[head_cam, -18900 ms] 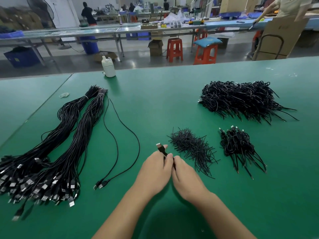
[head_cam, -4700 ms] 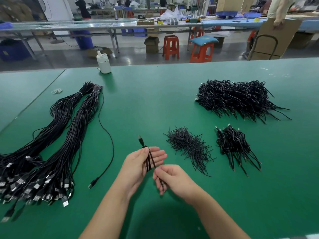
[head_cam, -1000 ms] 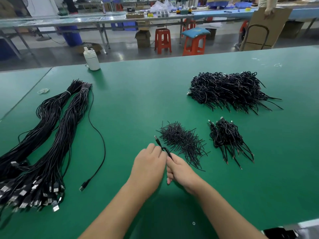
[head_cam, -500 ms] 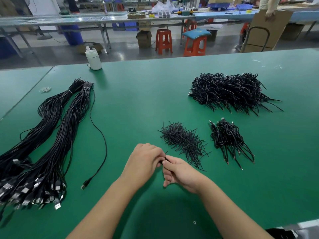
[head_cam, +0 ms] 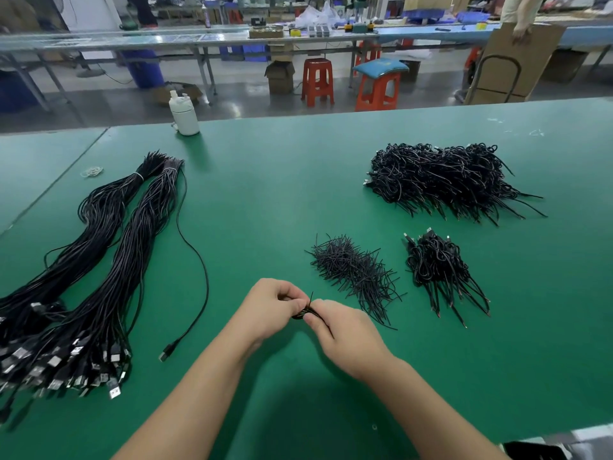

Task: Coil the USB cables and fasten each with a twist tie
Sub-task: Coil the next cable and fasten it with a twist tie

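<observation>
Fingers of the left hand [head_cam: 270, 308] curl around a small coiled cable [head_cam: 300, 315], and the thumb and forefinger of the right hand [head_cam: 345, 333] pinch a thin black twist tie [head_cam: 310, 301] where the two hands meet, low at the centre of the green table [head_cam: 265, 194]. Most of the coil is hidden inside the left fist; only a dark loop and a short strand end show between the knuckles, and whether the tie is already wrapped cannot be made out.

At 2 o'clock from the hands lies a loose heap of twist ties [head_cam: 355, 272], and just beyond it at 3 o'clock a small pile of tied coils [head_cam: 438, 267]. Farther off at 1 o'clock sits a large pile of tied coils [head_cam: 441, 180]. At 9 o'clock, two long bundles of uncoiled cables [head_cam: 99, 260] stretch toward 11 o'clock, their plugs crowding the left edge and partly cut off. One single cable [head_cam: 195, 260] trails beside them, its plug nearest the left forearm.

A white bottle [head_cam: 183, 115] stands at 11 o'clock on the far table edge; its contents cannot be seen. Cardboard boxes [head_cam: 280, 76] on the floor beyond are too distant to tell what they hold.
</observation>
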Demonstrator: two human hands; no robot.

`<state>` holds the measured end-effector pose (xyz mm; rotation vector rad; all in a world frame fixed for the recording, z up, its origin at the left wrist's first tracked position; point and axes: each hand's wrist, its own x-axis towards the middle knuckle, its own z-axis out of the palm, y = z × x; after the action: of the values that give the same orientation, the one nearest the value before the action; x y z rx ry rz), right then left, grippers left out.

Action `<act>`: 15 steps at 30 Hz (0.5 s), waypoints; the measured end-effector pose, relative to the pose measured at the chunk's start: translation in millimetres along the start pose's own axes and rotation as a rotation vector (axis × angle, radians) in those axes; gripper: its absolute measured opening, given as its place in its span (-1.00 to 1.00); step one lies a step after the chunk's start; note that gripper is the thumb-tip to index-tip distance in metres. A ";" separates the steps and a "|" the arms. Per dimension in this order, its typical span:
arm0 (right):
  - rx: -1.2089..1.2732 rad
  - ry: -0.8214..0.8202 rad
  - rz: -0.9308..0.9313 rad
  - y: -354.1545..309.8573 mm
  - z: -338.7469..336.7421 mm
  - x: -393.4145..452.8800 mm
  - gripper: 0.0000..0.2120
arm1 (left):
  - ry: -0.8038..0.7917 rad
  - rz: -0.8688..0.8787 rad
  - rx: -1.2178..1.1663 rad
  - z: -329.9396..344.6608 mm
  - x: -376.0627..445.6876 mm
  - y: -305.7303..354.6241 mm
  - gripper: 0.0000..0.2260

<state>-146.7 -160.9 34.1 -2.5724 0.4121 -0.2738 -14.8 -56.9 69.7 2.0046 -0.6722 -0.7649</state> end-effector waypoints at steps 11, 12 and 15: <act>-0.133 -0.047 -0.041 3.3 -0.1 -2.6 -0.78 | 0.058 -0.043 0.086 -1.6 2.7 -10.9 -0.84; -0.154 -0.059 -0.042 4.0 -0.5 -2.4 -0.78 | 0.057 -0.037 0.121 -0.8 2.8 -11.7 -0.84; -0.217 -0.087 -0.049 4.5 0.6 -0.4 -0.77 | 0.055 -0.015 0.222 0.9 4.9 -12.6 -0.88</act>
<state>-147.9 -164.2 31.2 -2.7975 0.3641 -0.1406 -10.1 -54.8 57.2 2.2251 -0.7369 -0.6652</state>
